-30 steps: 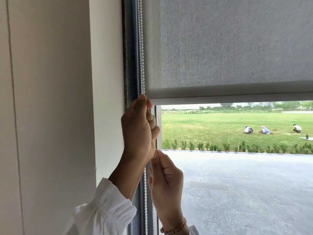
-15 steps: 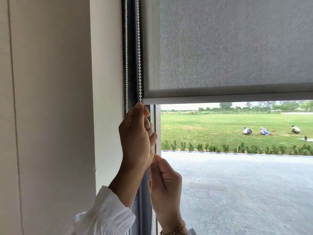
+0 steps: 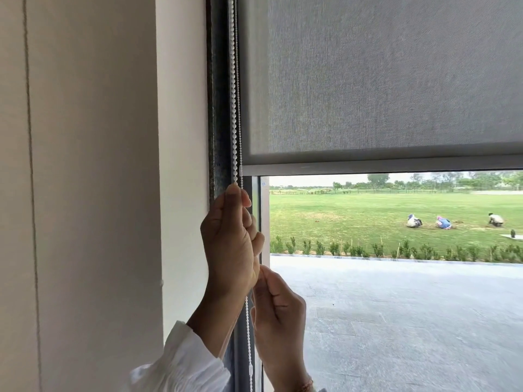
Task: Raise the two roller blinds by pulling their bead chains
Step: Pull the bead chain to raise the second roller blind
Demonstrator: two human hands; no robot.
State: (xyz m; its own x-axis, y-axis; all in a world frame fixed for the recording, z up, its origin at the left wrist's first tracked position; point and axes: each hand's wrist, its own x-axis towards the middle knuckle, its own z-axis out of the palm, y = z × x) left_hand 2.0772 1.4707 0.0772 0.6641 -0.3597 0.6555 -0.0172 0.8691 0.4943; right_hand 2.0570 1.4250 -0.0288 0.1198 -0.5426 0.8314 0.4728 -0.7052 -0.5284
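A grey roller blind (image 3: 382,80) covers the upper part of the window, its bottom bar (image 3: 368,167) a little above my hands. A white bead chain (image 3: 233,108) hangs along the dark window frame at the blind's left edge. My left hand (image 3: 229,244) is closed around the chain just below the bottom bar. My right hand (image 3: 278,309) sits directly beneath it, pinching the chain lower down. Below the hands the chain (image 3: 249,340) drops out of the bottom of the view. Only one blind is in view.
A cream wall (image 3: 85,193) fills the left half, flush against the dark window frame (image 3: 218,108). Through the glass lie a paved terrace, a low hedge and a lawn with three crouching people far off.
The chain's two strands, spread apart half a second ago, hang close together again. The left hand dipped, then stayed just under the bar. The blind's bottom bar has risen slightly.
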